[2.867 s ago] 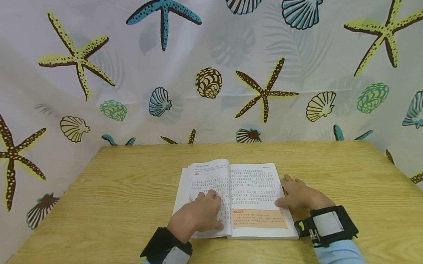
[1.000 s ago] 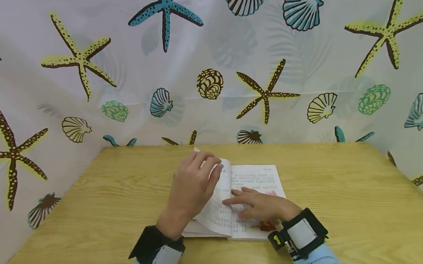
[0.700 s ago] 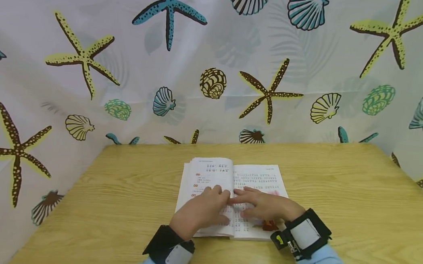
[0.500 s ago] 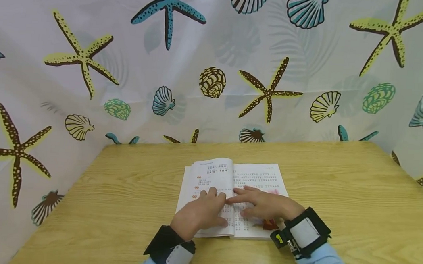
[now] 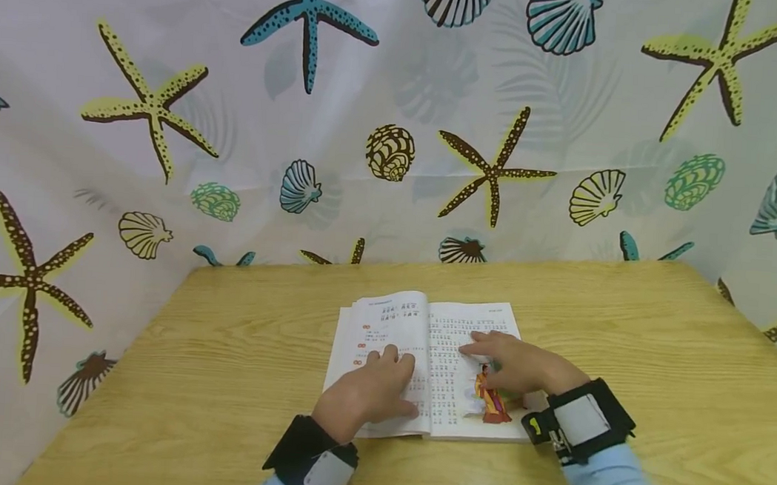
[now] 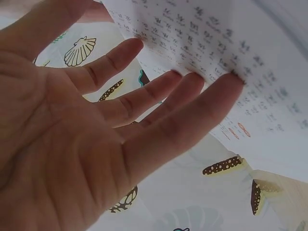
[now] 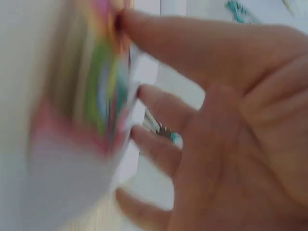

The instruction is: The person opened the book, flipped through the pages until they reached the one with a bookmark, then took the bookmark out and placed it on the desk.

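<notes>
An open book (image 5: pixel 440 424) with printed text lies on the table, its left pages bulging slightly near the spine. My left hand (image 5: pixel 367 393) rests on the left page, fingers spread and fingertips against the print. The left wrist view shows that palm (image 6: pixel 62 139) from below, fingertips at the lines of text on the page (image 6: pixel 274 110). Over the right page is my right hand (image 5: pixel 529 364), fingers reaching left beside a printed figure in an orange robe (image 5: pixel 490 404). In the right wrist view its thumb (image 7: pixel 163 36) meets a blurred colourful picture (image 7: pixel 103 91); its fingers are loosely extended.
The wooden table (image 5: pixel 240 382) extends on both sides of the book. Behind and beside it hangs a white cloth (image 5: pixel 336 217) printed with starfish and shells. Each wrist wears a black strap (image 5: pixel 587 421) with a device on it.
A leaf has been turned to the left by my left hand, which then settled on the page. My right hand has since slid right from the spine, uncovering the printed figure.
</notes>
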`<action>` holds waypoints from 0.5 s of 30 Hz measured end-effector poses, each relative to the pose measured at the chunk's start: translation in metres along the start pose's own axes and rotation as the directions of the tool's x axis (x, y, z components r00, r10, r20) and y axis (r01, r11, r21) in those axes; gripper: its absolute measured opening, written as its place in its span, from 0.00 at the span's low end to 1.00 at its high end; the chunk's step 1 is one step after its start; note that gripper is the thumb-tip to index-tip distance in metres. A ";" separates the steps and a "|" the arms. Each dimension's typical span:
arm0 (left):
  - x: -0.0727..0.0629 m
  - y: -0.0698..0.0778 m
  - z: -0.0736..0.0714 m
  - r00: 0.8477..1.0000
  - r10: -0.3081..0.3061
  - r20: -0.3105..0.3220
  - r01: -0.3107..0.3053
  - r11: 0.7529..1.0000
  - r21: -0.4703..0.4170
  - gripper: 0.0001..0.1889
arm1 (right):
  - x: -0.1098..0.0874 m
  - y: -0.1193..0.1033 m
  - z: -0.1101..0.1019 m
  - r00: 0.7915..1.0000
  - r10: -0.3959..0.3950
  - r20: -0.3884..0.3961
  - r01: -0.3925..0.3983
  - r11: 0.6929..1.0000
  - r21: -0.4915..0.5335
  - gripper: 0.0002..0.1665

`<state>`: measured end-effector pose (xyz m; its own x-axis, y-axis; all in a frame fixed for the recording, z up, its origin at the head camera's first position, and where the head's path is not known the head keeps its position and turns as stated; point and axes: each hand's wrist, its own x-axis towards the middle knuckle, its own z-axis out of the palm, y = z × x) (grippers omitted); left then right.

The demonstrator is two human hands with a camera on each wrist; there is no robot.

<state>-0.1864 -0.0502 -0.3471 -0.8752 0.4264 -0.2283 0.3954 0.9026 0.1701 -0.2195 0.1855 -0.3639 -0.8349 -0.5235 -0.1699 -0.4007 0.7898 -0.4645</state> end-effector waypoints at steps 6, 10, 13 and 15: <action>0.000 0.001 0.001 1.000 0.002 -0.010 -0.002 1.000 0.026 0.28 | -0.016 0.035 -0.014 0.984 0.179 -0.013 -0.178 0.981 0.075 0.33; 0.000 0.001 0.001 1.000 0.001 -0.009 -0.001 1.000 0.029 0.28 | -0.022 0.047 -0.020 0.984 0.181 -0.005 -0.180 0.981 0.076 0.34; 0.000 0.001 0.001 1.000 0.000 -0.010 0.001 0.999 0.033 0.29 | -0.023 0.048 -0.020 0.986 0.170 -0.004 -0.169 0.983 0.077 0.33; -0.001 0.002 0.002 1.000 -0.001 -0.012 0.002 0.999 0.034 0.29 | -0.023 0.047 -0.020 0.985 0.172 -0.004 -0.171 0.982 0.074 0.33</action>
<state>-0.1848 -0.0489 -0.3482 -0.8789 0.4246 -0.2174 0.4032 0.9048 0.1370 -0.2266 0.2409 -0.3647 -0.8930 -0.3786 -0.2435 -0.2228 0.8418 -0.4917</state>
